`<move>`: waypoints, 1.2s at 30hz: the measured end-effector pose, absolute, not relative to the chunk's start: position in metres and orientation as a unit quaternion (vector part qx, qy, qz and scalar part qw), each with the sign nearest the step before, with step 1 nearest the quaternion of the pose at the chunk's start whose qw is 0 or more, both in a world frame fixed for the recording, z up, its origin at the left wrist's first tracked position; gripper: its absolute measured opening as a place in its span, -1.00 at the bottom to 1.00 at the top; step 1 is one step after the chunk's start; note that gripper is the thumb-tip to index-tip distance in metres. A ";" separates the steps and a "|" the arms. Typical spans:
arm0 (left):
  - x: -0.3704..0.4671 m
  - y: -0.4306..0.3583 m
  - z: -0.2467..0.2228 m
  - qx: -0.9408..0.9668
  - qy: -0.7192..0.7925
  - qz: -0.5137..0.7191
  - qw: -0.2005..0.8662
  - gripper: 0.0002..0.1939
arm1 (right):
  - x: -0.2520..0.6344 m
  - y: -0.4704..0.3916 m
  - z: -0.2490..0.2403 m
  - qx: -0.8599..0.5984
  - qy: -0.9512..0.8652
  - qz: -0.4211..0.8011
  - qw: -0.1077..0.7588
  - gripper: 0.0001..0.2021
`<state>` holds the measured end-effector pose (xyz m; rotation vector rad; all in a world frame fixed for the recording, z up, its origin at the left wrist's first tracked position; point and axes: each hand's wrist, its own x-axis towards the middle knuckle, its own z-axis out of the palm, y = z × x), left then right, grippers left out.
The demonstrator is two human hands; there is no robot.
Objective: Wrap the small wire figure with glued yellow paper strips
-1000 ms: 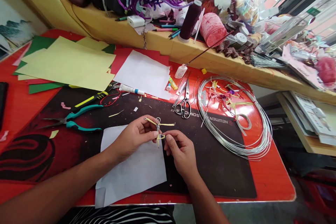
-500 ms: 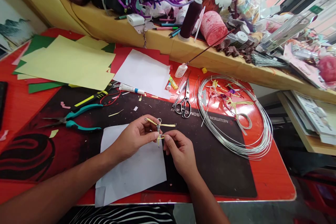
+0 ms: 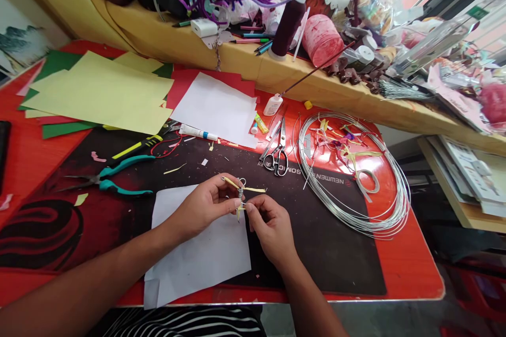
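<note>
A small wire figure [image 3: 241, 190] has a loop on top, a coiled silver body and arms wrapped in pale yellow strip. My left hand [image 3: 205, 202] pinches it around its middle, fingers behind and thumb in front. Close by on the right, my right hand [image 3: 271, 224] is closed, thumb against forefinger, on the end of a thin pale strip [image 3: 244, 205] that runs to the lower part of the figure. Both hands are above a white paper sheet [image 3: 201, 263] on the dark mat [image 3: 328, 253].
Teal-handled pliers [image 3: 106, 179] and a yellow cutter [image 3: 136, 147] lie left. Scissors [image 3: 279, 155] and a large wire coil [image 3: 395, 210] are right. Yellow paper [image 3: 106, 95], a glue tube [image 3: 197, 132] and a white bottle [image 3: 272, 105] stand or lie farther back, below a crowded ledge [image 3: 245, 66].
The figure's looped top has tipped slightly to the right. My hands keep nearly the same place and grip.
</note>
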<state>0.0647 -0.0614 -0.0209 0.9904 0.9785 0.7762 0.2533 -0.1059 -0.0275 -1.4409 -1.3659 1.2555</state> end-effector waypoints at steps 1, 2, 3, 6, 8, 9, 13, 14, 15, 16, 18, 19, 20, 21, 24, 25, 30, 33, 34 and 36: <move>0.064 -0.061 -0.021 0.442 0.440 0.347 0.701 -0.67 | 0.253 -0.106 -0.027 -0.564 -0.534 0.496 0.388 -0.76; 0.064 -0.061 -0.022 0.439 0.439 0.345 0.704 -0.66 | 0.253 -0.106 -0.027 -0.563 -0.530 0.501 0.389 -0.75; 0.063 -0.061 -0.022 0.435 0.437 0.344 0.708 -0.66 | 0.253 -0.106 -0.027 -0.560 -0.527 0.506 0.391 -0.74; 0.062 -0.061 -0.025 0.420 0.427 0.350 0.720 -0.67 | 0.254 -0.106 -0.026 -0.555 -0.511 0.525 0.394 -0.73; 0.061 -0.062 -0.027 0.409 0.422 0.362 0.723 -0.67 | 0.254 -0.106 -0.026 -0.550 -0.497 0.540 0.399 -0.73; 0.061 -0.062 -0.028 0.405 0.422 0.368 0.723 -0.66 | 0.254 -0.105 -0.026 -0.547 -0.491 0.546 0.402 -0.72; 0.062 -0.062 -0.030 0.406 0.423 0.366 0.723 -0.66 | 0.254 -0.105 -0.026 -0.542 -0.487 0.551 0.407 -0.75; 0.062 -0.062 -0.029 0.409 0.423 0.363 0.722 -0.67 | 0.254 -0.105 -0.027 -0.543 -0.489 0.549 0.406 -0.76; 0.062 -0.062 -0.029 0.413 0.424 0.360 0.721 -0.67 | 0.254 -0.105 -0.027 -0.544 -0.492 0.546 0.404 -0.77; 0.062 -0.062 -0.028 0.415 0.423 0.359 0.721 -0.67 | 0.254 -0.105 -0.028 -0.545 -0.496 0.543 0.403 -0.78; 0.063 -0.062 -0.027 0.418 0.420 0.360 0.721 -0.67 | 0.254 -0.105 -0.029 -0.548 -0.502 0.536 0.400 -0.78; 0.063 -0.062 -0.026 0.419 0.418 0.359 0.722 -0.67 | 0.255 -0.106 -0.029 -0.549 -0.504 0.533 0.400 -0.78; 0.063 -0.062 -0.025 0.419 0.415 0.358 0.724 -0.67 | 0.255 -0.106 -0.030 -0.551 -0.505 0.530 0.400 -0.78; 0.063 -0.062 -0.025 0.420 0.412 0.357 0.725 -0.67 | 0.255 -0.106 -0.030 -0.552 -0.507 0.527 0.401 -0.78; 0.063 -0.062 -0.025 0.420 0.409 0.360 0.726 -0.69 | 0.255 -0.107 -0.031 -0.552 -0.513 0.520 0.403 -0.78; 0.063 -0.062 -0.026 0.418 0.410 0.362 0.725 -0.69 | 0.255 -0.107 -0.031 -0.552 -0.516 0.516 0.403 -0.78; 0.062 -0.060 -0.029 0.398 0.421 0.384 0.719 -0.69 | 0.253 -0.109 -0.031 -0.556 -0.539 0.471 0.423 -0.84; 0.062 -0.059 -0.030 0.389 0.425 0.390 0.718 -0.69 | 0.253 -0.110 -0.032 -0.564 -0.550 0.426 0.444 -0.88; 0.062 -0.059 -0.030 0.389 0.425 0.389 0.719 -0.69 | 0.253 -0.110 -0.033 -0.565 -0.555 0.413 0.449 -0.89; 0.063 -0.059 -0.030 0.395 0.427 0.385 0.717 -0.69 | 0.253 -0.111 -0.033 -0.561 -0.574 0.391 0.451 -0.92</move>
